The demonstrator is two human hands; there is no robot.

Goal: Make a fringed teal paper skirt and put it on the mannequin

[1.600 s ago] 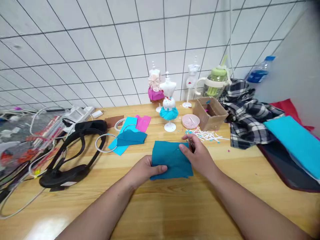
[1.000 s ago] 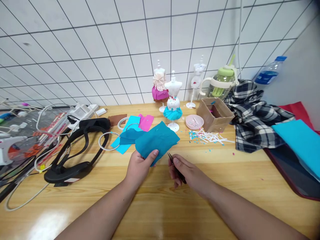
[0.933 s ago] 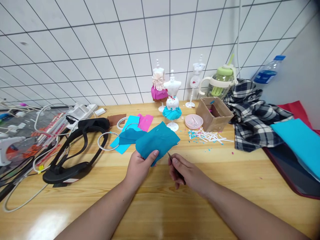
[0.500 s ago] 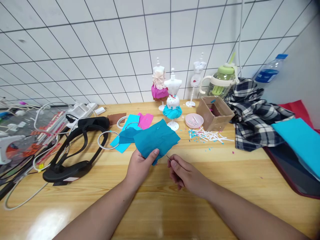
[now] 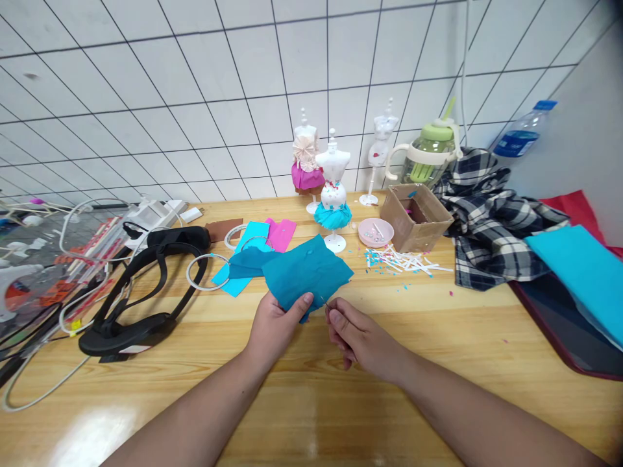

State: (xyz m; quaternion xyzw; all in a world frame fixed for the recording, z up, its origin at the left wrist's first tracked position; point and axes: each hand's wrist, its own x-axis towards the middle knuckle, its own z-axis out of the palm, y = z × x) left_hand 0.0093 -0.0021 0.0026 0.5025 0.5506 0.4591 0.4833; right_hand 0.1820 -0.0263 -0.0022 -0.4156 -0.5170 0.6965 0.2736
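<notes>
Pinched between thumb and fingers of the left hand point(image 5: 272, 324), the teal sheet point(image 5: 306, 272) is held tilted above the wooden table point(image 5: 311, 402), in front of the central mannequin point(image 5: 333, 162). The right hand point(image 5: 357, 334) closes around a slim, dark tool point(image 5: 326, 302) (mostly hidden by the fingers), its tip at the sheet's lower right edge. White and blue scraps point(image 5: 402, 261) lie beside the pink dish point(image 5: 376, 232) and the open cardboard box point(image 5: 416, 220); a black headset point(image 5: 158, 331) rests at left.
</notes>
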